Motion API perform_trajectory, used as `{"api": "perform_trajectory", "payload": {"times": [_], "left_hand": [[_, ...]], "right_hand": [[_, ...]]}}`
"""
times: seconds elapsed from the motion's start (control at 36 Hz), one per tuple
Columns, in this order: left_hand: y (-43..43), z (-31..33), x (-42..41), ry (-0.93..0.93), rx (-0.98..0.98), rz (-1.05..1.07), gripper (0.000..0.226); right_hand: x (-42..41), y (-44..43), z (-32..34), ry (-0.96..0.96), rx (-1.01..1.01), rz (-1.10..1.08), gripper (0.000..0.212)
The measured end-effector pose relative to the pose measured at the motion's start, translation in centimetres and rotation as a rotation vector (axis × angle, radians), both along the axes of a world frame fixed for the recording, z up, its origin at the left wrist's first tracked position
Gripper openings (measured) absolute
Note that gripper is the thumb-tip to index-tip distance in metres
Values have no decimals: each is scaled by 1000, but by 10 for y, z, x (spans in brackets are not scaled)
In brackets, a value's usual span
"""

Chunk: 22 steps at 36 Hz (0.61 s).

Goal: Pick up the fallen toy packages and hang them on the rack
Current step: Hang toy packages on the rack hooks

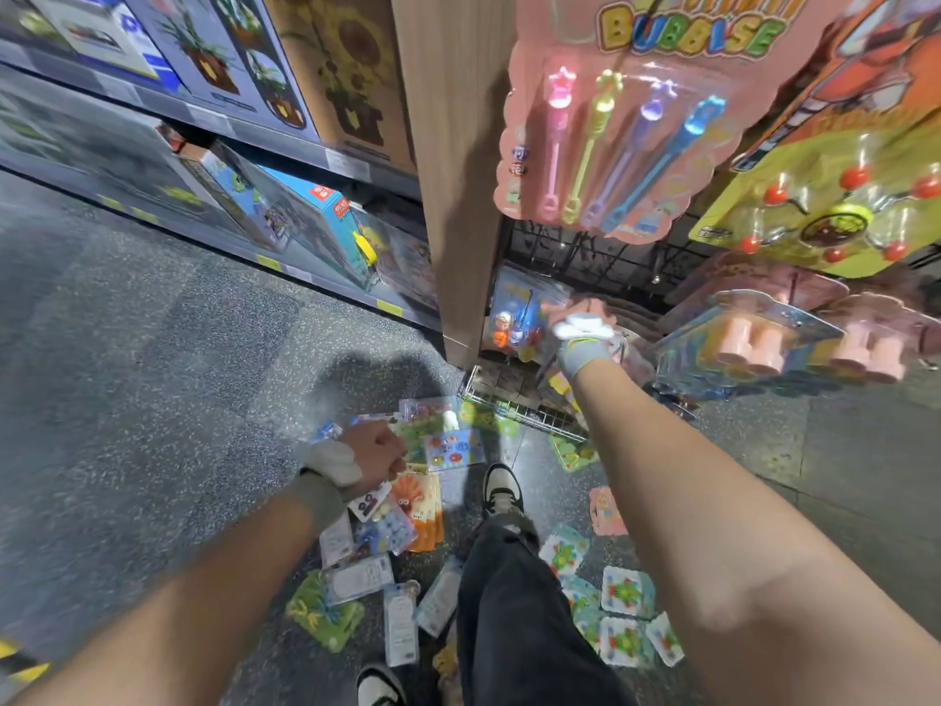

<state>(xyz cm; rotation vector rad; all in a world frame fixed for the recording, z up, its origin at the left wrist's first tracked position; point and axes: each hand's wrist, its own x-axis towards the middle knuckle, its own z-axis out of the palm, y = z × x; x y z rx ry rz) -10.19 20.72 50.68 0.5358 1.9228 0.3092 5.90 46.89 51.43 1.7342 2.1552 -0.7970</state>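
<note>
Left hand [374,456]: fingers curled, low over the pile; I cannot tell whether it grips a package.
Fallen toy packages [407,527]: many lie scattered on the floor [153,349] below the rack [601,257].
Right hand [578,323]: blurred, reaching at the rack; its grasp is unclear.
Progress: apparently early, with most packages still to be picked up and hung.

The floor [153,374] is grey speckled stone with a soft shine. Along its left edge runs a grey shelf unit [203,117] with boxed sets [326,221] and yellow price tags [269,262]. A wooden end panel [448,170] stands just beside it.
</note>
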Motion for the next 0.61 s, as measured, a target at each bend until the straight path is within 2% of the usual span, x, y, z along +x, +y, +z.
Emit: {"api": "perform_trajectory", "payload": {"times": [0.08,0.25,0.36,0.56,0.61], "left_hand": [[-3,-1,-2,-8,7,21,24],[-10,3,-3,1,36,28,26],[-19,3,-3,-7,37,52,26],[-50,17,5,-40,82,135,19],[-62,16,2,-17,106,127,24]], "right_hand": [[-1,3,-8,-53,58,-60,29],[-5,-2,-6,-17,24,-217,43],[-8,-10,-10,85,30,-386,46],[-7,-34,2,91,19,-387,49],[-9,-42,4,88,52,-386,47]]}}
